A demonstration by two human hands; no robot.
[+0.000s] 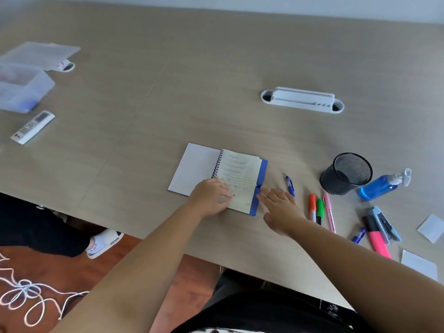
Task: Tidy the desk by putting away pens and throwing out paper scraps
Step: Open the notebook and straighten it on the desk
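An open spiral notebook (237, 174) with a blue cover lies on the desk. My left hand (211, 194) rests flat on its lower written page. My right hand (281, 207), fingers spread, touches the notebook's blue right edge and holds nothing. To the right lie a blue pen (290, 185), an orange marker (312, 206), a green marker (319, 211), a pink pen (329, 211), a pink highlighter (376, 237) and a small blue pen (359, 234). A black mesh pen cup (346, 174) stands empty behind them. Paper scraps (431, 228) (419, 264) lie at the far right.
A blue stapler (384, 223) lies beside the highlighter and a blue pump bottle (382, 185) lies near the cup. A white cable port (302, 99) sits mid-desk. At far left are clear plastic boxes (21, 92) and a white remote (32, 127). Another person's foot (105, 241) and cords (28, 292) are on the floor.
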